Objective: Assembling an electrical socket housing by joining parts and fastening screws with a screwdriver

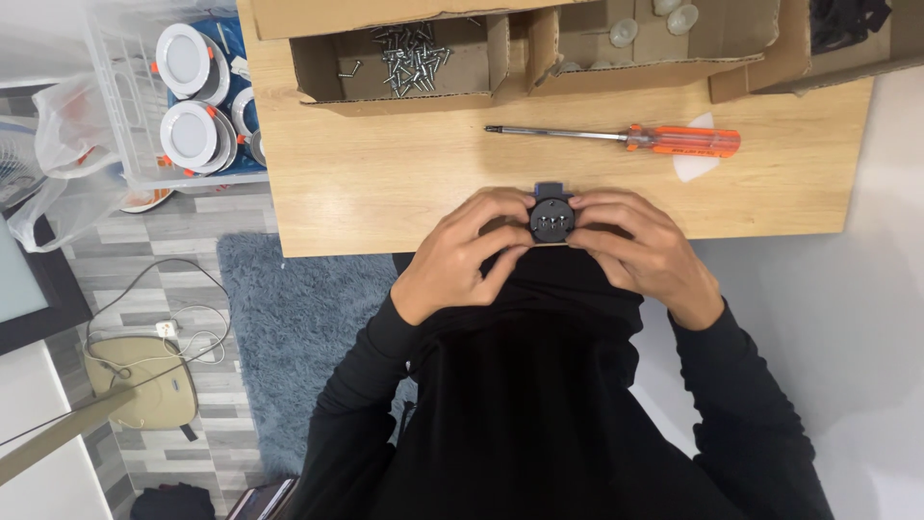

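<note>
Both hands hold a small round black plastic part (551,218) with a squared tab on top, just over the near edge of the wooden table (385,183). My left hand (462,252) grips its left side with fingers curled. My right hand (640,246) grips its right side the same way. Small metal points show on the part's face. An orange-handled screwdriver (626,138) lies on the table beyond the hands, tip pointing left.
A cardboard box (322,67) with several loose screws (412,58) stands at the table's back; another box (760,29) holds clear round caps (624,31). A white basket (125,144) of round white lamps (189,135) sits left. Grey rug (279,327) and cables lie on the floor.
</note>
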